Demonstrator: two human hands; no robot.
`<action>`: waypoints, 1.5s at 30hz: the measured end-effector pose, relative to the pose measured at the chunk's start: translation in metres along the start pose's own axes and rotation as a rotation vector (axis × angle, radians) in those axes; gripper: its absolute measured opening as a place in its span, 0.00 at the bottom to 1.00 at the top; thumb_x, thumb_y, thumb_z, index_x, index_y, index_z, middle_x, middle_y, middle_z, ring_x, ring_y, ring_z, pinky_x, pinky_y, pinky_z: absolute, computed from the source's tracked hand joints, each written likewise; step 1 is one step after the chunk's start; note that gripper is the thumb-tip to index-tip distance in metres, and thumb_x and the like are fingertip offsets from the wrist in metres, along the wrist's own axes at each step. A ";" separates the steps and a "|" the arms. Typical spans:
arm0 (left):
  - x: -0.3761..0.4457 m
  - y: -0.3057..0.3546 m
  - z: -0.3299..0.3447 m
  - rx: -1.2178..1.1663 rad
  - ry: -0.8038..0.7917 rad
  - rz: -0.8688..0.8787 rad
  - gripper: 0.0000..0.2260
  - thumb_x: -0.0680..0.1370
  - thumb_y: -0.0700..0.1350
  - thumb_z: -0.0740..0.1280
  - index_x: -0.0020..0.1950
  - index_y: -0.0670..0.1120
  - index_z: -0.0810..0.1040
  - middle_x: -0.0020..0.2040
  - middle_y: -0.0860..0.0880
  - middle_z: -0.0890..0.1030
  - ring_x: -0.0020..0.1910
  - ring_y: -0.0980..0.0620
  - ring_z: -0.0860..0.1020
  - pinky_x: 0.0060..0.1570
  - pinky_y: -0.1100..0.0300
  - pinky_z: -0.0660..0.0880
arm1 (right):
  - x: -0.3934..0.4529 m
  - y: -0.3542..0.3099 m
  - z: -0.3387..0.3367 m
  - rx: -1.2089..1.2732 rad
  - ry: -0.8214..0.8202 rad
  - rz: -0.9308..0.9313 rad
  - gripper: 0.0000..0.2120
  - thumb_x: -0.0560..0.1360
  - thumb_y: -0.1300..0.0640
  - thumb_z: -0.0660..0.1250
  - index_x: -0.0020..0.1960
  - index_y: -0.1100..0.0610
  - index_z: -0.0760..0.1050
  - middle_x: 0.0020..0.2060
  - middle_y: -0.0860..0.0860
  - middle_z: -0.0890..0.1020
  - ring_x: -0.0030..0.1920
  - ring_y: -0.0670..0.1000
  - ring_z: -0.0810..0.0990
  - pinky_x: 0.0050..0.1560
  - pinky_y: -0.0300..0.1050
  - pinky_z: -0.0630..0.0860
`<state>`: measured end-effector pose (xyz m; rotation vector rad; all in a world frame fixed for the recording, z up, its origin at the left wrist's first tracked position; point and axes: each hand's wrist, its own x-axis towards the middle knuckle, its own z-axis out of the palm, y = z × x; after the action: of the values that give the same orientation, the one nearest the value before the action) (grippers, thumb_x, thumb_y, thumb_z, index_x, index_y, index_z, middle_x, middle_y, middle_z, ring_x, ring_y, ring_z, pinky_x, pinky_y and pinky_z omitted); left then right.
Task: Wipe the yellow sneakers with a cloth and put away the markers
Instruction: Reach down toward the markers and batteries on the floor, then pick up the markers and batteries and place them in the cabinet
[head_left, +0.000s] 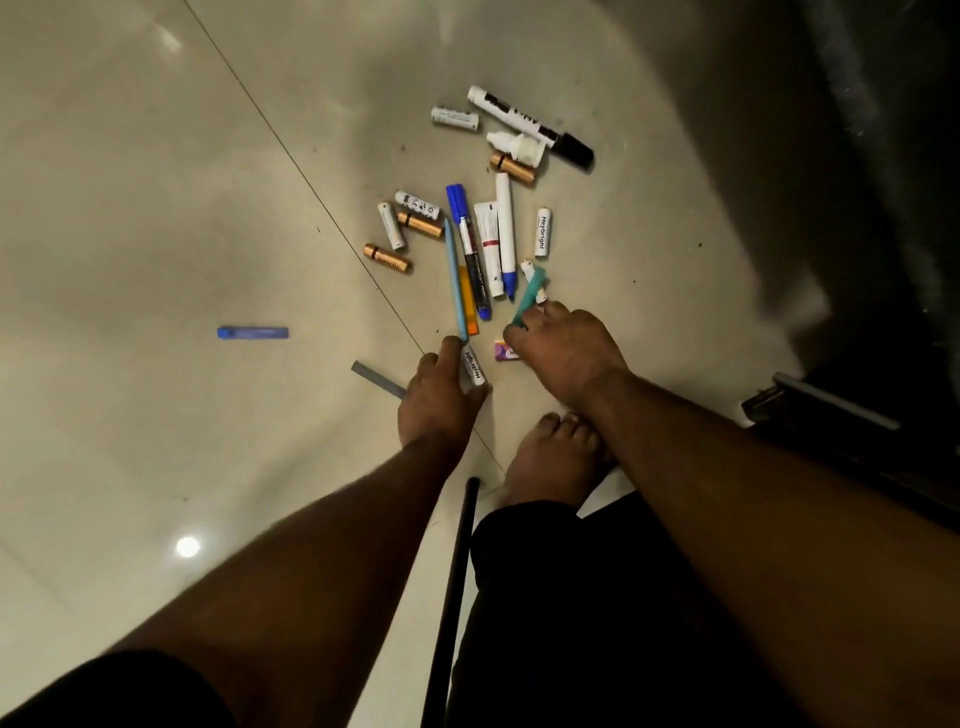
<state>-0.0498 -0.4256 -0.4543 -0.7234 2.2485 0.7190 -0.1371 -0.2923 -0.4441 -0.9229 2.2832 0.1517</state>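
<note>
Both hands are down among a scatter of markers, pens and batteries on the tiled floor. The left hand curls around a white battery, with its fingertip touching the near end of a light blue pen. The right hand pinches the near end of a teal pen, which angles up and away to the right.

The step in hand looks like gathering the markers. To do it well, I would sort first: take only the markers and pens, leave the batteries, and collect those lying parallel in 1 sweep, gripping each near the middle so it cannot swing or roll.

The main bundle sits just beyond the hands. A blue-capped marker and a white marker lie side by side, long axes running away from the person; the first has its cap at the far end, the second points its blue tip toward the person. A larger black-capped marker lies farther off, slanted, cap toward the right. 1 blue marker lies well apart to the left, its long axis crosswise.

No sneakers or cloth show here.
</note>
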 end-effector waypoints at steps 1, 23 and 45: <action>0.001 0.000 -0.003 0.034 -0.009 0.014 0.26 0.75 0.52 0.70 0.70 0.53 0.64 0.57 0.47 0.76 0.51 0.47 0.76 0.40 0.54 0.76 | -0.002 0.001 0.001 0.020 -0.015 0.034 0.21 0.77 0.61 0.63 0.68 0.55 0.66 0.63 0.56 0.72 0.61 0.57 0.73 0.50 0.50 0.74; -0.264 0.287 -0.181 0.152 0.042 1.297 0.22 0.64 0.53 0.78 0.50 0.45 0.74 0.45 0.44 0.78 0.46 0.44 0.76 0.45 0.52 0.72 | -0.393 -0.019 -0.175 1.281 1.064 1.236 0.08 0.65 0.60 0.72 0.34 0.51 0.74 0.28 0.45 0.78 0.31 0.47 0.77 0.38 0.49 0.78; -0.320 0.244 0.074 0.505 -0.309 0.956 0.22 0.72 0.43 0.71 0.66 0.48 0.71 0.55 0.40 0.81 0.54 0.39 0.79 0.50 0.53 0.77 | -0.445 0.017 0.035 1.713 0.956 1.682 0.04 0.65 0.59 0.75 0.36 0.55 0.80 0.41 0.57 0.84 0.44 0.56 0.82 0.45 0.45 0.77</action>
<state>0.0214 -0.1133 -0.2000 0.7129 2.2572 0.5625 0.1074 -0.0102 -0.1981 2.0495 1.9740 -1.4719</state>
